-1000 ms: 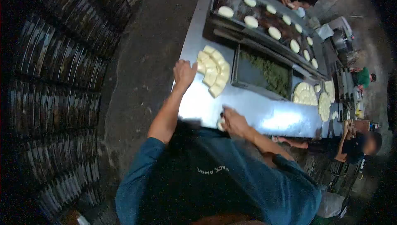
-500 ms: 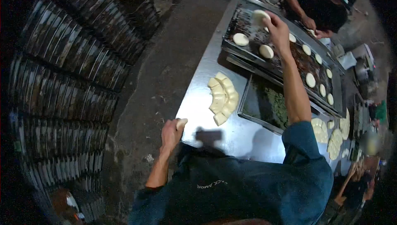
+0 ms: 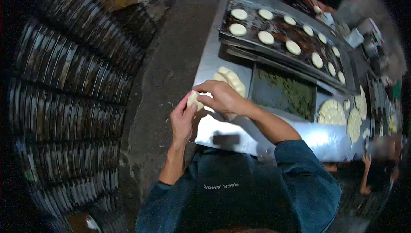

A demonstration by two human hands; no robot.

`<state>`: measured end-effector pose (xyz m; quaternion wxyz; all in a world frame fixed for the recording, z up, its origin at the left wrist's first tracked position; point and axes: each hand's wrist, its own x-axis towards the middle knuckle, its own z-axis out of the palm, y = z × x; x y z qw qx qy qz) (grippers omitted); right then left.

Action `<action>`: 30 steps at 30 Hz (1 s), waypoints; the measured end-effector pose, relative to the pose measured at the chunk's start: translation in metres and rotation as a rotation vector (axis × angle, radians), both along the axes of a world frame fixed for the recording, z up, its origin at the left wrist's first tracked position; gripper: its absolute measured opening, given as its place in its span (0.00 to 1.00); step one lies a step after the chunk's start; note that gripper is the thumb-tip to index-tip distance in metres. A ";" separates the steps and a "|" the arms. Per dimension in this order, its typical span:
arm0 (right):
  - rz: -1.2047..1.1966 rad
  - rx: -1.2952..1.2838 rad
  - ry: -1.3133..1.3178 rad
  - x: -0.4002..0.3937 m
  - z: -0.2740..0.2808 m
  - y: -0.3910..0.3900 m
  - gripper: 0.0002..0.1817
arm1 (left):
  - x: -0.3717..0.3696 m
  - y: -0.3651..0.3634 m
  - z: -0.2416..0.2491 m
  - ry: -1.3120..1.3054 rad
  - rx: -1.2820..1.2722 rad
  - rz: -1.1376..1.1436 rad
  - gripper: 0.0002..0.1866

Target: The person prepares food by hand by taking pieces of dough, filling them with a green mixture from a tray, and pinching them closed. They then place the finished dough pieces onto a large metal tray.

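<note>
A small pale piece of dough (image 3: 195, 100) is pinched between my two hands, just off the near left edge of the metal table. My left hand (image 3: 181, 119) grips it from the left, with the thumb against its side. From the right my right hand (image 3: 223, 97) has its fingers curled onto the same piece. Behind my right hand lies a cluster of joined dough pieces (image 3: 232, 78), partly hidden by it. Further off, flat round dough discs (image 3: 266, 38) sit in rows on a dark baking tray (image 3: 282, 74).
A shallow pan of green filling (image 3: 295, 98) stands right of the dough cluster. More dough clusters (image 3: 332, 113) lie at the table's right (image 3: 295, 132). Racks of trays (image 3: 81, 66) line the left side. Co-workers' hands (image 3: 319, 8) appear across the table and at far right.
My right hand has left the disc it held on the baking tray and come back to my left hand. Both hands now hold the dough piece. The camera view has shifted.
</note>
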<state>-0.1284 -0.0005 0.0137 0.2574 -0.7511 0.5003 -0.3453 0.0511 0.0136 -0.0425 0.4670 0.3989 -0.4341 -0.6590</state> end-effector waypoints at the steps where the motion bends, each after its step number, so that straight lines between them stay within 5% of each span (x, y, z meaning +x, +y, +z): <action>1: -0.091 -0.009 -0.076 0.007 -0.004 0.014 0.15 | -0.008 -0.004 0.006 0.110 0.010 -0.007 0.20; 5: -0.465 -0.045 -0.426 0.036 -0.011 0.070 0.13 | -0.041 0.004 0.035 -0.250 -0.315 0.156 0.17; 6: -0.570 -0.121 -0.475 0.049 -0.009 0.082 0.11 | -0.050 0.002 0.022 -0.414 -0.628 0.245 0.20; 9: -0.895 0.126 -0.559 0.043 0.012 0.096 0.13 | -0.081 0.018 -0.022 -0.053 -0.714 0.052 0.19; 10: -0.817 -0.013 -0.557 0.026 0.008 0.098 0.18 | -0.084 0.030 0.000 -0.237 -0.799 0.035 0.18; 11: -0.799 0.095 -0.813 0.017 0.003 0.097 0.21 | -0.089 0.035 0.012 -0.223 -0.798 0.004 0.18; 13: -0.807 0.026 -0.916 0.009 -0.001 0.099 0.23 | -0.099 0.038 0.028 -0.094 -0.367 -0.127 0.17; 17: -0.877 0.051 -0.964 0.005 -0.012 0.114 0.22 | -0.093 0.033 0.034 0.282 0.000 -0.239 0.18; 20: -0.903 0.083 -0.439 -0.013 -0.014 0.133 0.21 | -0.084 0.018 -0.016 0.254 0.092 -0.350 0.20; 21: -0.862 -0.106 -0.002 -0.022 -0.019 0.136 0.17 | -0.082 0.016 -0.031 0.238 0.164 -0.383 0.20; 23: -0.790 -0.136 0.352 -0.015 -0.029 0.137 0.14 | -0.084 0.025 -0.018 0.261 0.326 -0.301 0.18; 25: -0.585 -0.138 0.538 0.001 -0.060 0.137 0.18 | -0.083 0.016 -0.029 0.254 0.295 -0.592 0.16; 27: -0.387 -0.056 0.297 -0.008 -0.066 0.147 0.18 | -0.081 0.012 -0.030 -0.023 0.225 -0.478 0.14; 30: -0.625 0.244 0.425 -0.104 -0.084 0.131 0.12 | -0.068 0.009 -0.046 -0.257 0.073 -0.437 0.16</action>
